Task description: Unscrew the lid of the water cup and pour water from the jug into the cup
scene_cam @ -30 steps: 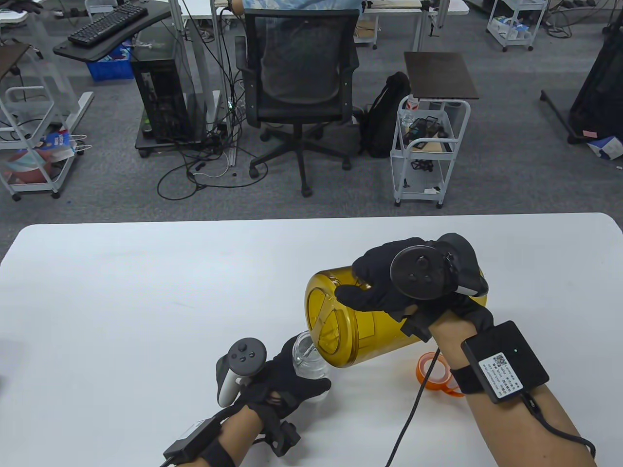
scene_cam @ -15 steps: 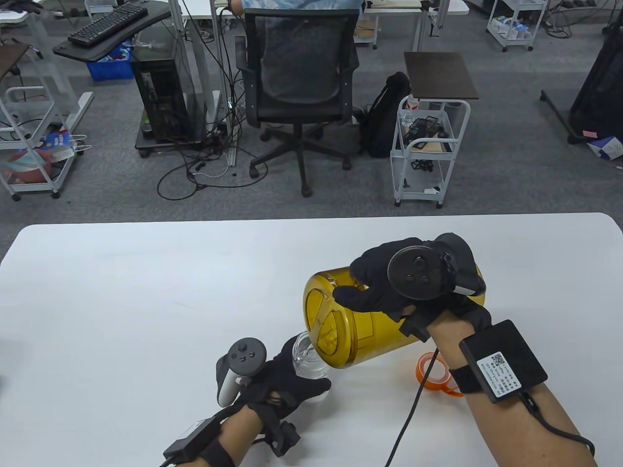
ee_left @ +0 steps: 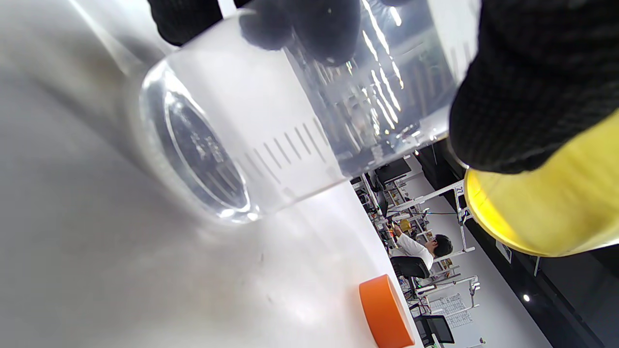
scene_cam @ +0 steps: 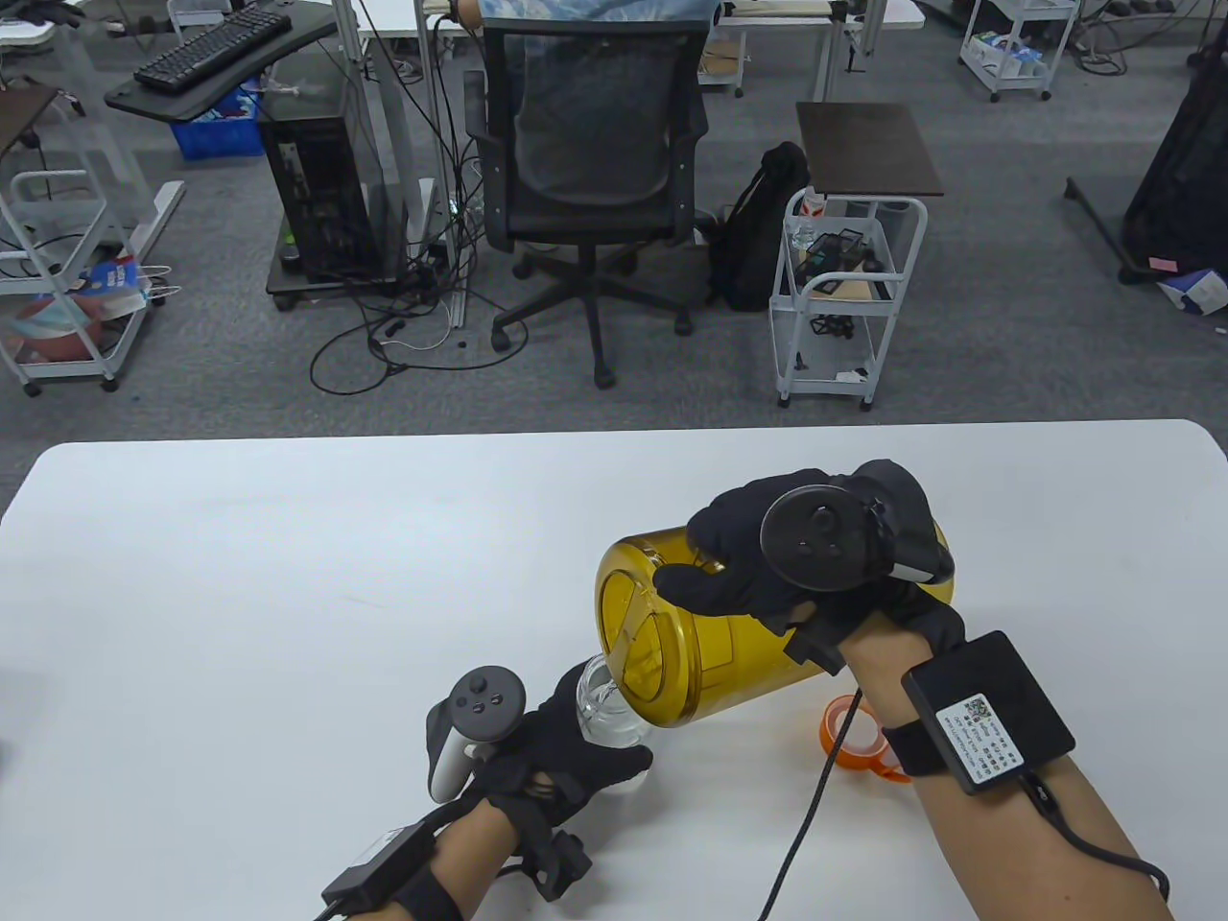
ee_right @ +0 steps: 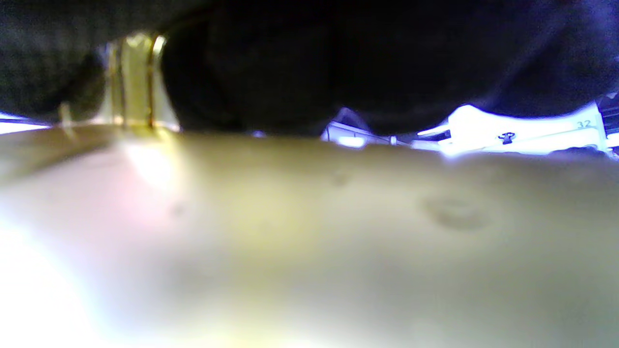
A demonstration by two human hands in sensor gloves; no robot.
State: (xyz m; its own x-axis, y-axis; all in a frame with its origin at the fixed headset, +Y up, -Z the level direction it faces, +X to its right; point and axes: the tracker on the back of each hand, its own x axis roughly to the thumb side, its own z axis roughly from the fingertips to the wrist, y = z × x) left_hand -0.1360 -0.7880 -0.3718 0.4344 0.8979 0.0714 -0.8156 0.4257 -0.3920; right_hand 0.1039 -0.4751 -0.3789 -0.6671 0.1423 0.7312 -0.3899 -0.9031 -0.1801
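From the table view I count one amber jug (scene_cam: 710, 652), one clear cup (scene_cam: 606, 708), one orange lid (scene_cam: 857, 739) and my two gloved hands on the white table (scene_cam: 240, 595). My right hand (scene_cam: 796, 566) is wrapped over the top of the jug, fingers curled round its body, tipping it on its side so its mouth hangs right over the cup's open rim. My left hand (scene_cam: 556, 753) is curled round the cup, which stands near the table's front edge, with the lid lying just to the right of it under my right forearm. In the left wrist view there is one cup (ee_left: 271, 130) with graduation marks on its wall, and my fingers (ee_left: 527, 82) press against its side while its base sits on the table (ee_left: 96, 270); one yellow jug edge (ee_left: 546, 212) shows beside it and the single orange lid (ee_left: 384, 311) lies apart on the tabletop. The right wrist view is blurred: I make out only the jug's amber wall (ee_right: 309, 232) filling the frame, with my dark glove (ee_right: 300, 63) clamped against it along the top.
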